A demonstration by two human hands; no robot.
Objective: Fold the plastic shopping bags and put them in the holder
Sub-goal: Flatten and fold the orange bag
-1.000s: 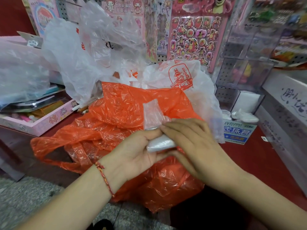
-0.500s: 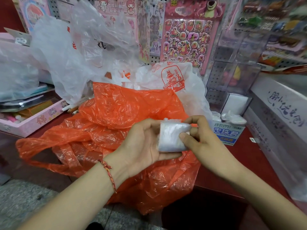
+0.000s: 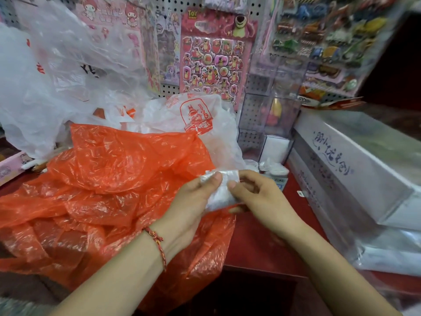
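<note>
Now that the loose tail that stood up from the folded bag [image 3: 224, 190] a second ago is tucked in, the left hand [image 3: 193, 201] and right hand [image 3: 257, 197] pinch a tight packet between them, just above the orange bag [image 3: 125, 179]. It looks ready to stow.

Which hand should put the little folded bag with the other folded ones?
Right, probably. The right hand pinches the folded bag and sits nearest the other folded bags, just beyond its fingers. The left hand holds it too, but from the far side, over the orange bag.
</note>
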